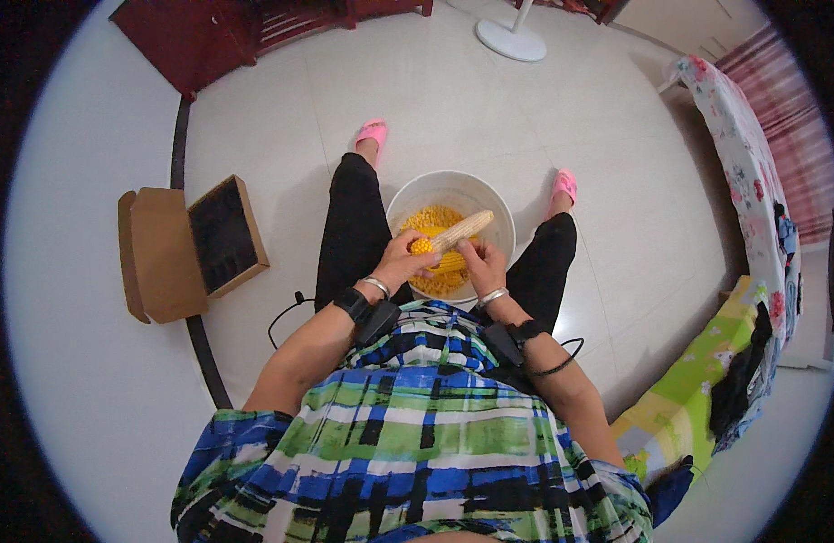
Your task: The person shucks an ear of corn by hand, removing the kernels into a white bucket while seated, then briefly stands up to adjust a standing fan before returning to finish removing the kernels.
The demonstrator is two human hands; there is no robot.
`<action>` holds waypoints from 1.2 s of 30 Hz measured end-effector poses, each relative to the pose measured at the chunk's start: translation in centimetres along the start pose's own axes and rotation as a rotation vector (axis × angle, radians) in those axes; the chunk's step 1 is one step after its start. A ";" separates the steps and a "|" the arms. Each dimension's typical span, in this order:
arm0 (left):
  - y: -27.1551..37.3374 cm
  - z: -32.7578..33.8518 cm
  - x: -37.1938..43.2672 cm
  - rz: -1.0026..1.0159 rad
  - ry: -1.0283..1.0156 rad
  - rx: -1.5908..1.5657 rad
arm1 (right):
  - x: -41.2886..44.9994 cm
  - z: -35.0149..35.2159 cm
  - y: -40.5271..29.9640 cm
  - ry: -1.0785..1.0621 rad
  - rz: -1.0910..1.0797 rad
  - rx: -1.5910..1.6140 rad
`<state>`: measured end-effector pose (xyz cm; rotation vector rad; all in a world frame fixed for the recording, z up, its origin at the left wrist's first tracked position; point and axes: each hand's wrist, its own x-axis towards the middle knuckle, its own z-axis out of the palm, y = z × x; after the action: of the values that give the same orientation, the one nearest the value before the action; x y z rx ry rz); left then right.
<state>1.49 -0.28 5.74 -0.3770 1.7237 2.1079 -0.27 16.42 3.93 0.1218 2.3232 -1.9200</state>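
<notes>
My left hand [407,261] grips the lower end of a corn cob [463,231], where yellow kernels remain on the tip; the rest of the cob is bare and pale. The thumb and fingers of my right hand [483,263] touch the underside of the bare part, its fingers curled. Both hands are over a white bucket [509,234] between my legs. Inside it lie loose yellow corn kernels [436,216] and corn still bearing kernels [448,260], partly hidden by my hands and the cob.
An open cardboard box [166,254] with a dark inside lies on the floor at the left. Ahead stands the round white base of a stand [510,41]. Dark red wooden furniture [220,41] is at the upper left. A bed with floral cloth [742,163] runs along the right.
</notes>
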 end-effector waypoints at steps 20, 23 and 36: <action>0.6 0.2 3.5 -0.146 0.036 -0.183 | 4.1 2.3 1.8 -0.474 0.416 0.513; 0.8 0.7 4.4 -0.161 0.108 -0.265 | 4.1 2.6 0.4 -0.489 0.509 0.589; -0.4 1.1 5.6 -0.259 0.144 -0.593 | 4.5 3.6 1.5 -0.308 0.542 0.577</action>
<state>-3.30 1.58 3.13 -0.8825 1.0060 2.3952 -4.32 13.14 1.18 0.4223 1.3164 -2.0521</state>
